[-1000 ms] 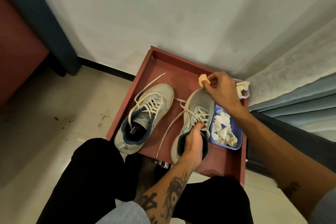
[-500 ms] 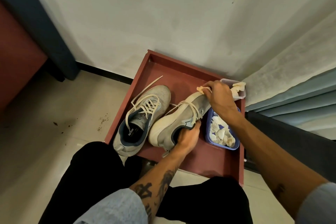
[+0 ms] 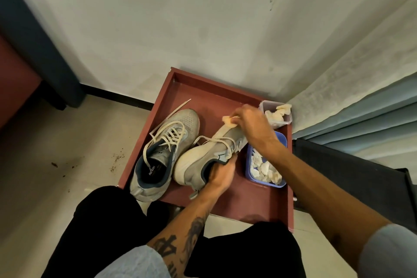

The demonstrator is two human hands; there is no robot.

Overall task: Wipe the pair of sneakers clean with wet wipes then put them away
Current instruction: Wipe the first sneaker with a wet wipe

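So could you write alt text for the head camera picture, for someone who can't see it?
A seated person's left hand tips a grey sneaker on its side while the right hand rubs a wipe on its toe. The other sneaker sits beside it in a red tray.

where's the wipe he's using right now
In the head view the wipe is pinched in the right hand at the toe of the tilted sneaker, right of centre on the red tray, just left of the clear tub.
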